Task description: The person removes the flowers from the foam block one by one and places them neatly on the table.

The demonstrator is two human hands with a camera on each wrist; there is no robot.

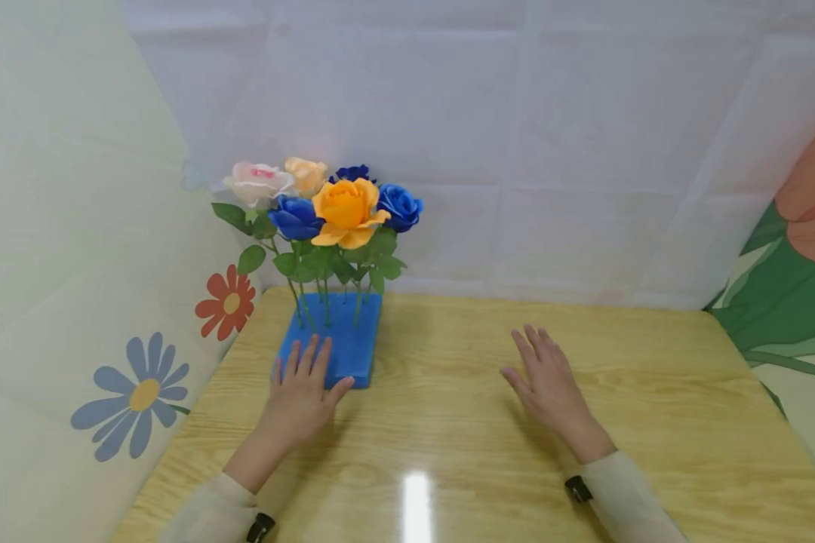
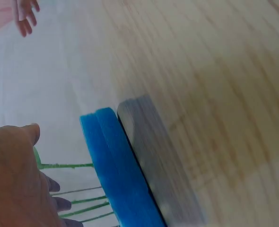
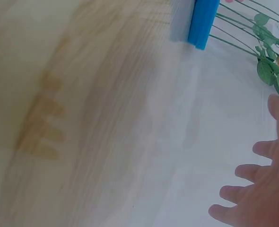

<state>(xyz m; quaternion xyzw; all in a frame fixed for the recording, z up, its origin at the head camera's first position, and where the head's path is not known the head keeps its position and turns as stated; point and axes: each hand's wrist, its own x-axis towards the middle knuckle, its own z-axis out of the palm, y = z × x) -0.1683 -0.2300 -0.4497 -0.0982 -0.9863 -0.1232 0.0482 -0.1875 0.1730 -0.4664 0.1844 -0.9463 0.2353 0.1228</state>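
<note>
Several artificial roses stand upright with their stems in a blue foam block (image 1: 342, 354) at the table's left. An orange rose (image 1: 350, 211) is in front, with blue roses beside it, such as the right one (image 1: 400, 207). A pale pink rose (image 1: 259, 183) and a peach rose (image 1: 306, 176) are behind. My left hand (image 1: 302, 400), fingers spread, hovers by the block's near edge and holds nothing; in the left wrist view it appears apart from the block (image 2: 123, 170). To the right, my right hand (image 1: 550, 388) is held over the table with straight fingers and nothing in it.
The wooden table (image 1: 448, 422) meets a white cloth backdrop (image 1: 584, 151) at its far edge. Flower-printed cloths hang at the left (image 1: 54, 264) and right (image 1: 788, 324). A black band (image 1: 577, 489) sits at the right sleeve.
</note>
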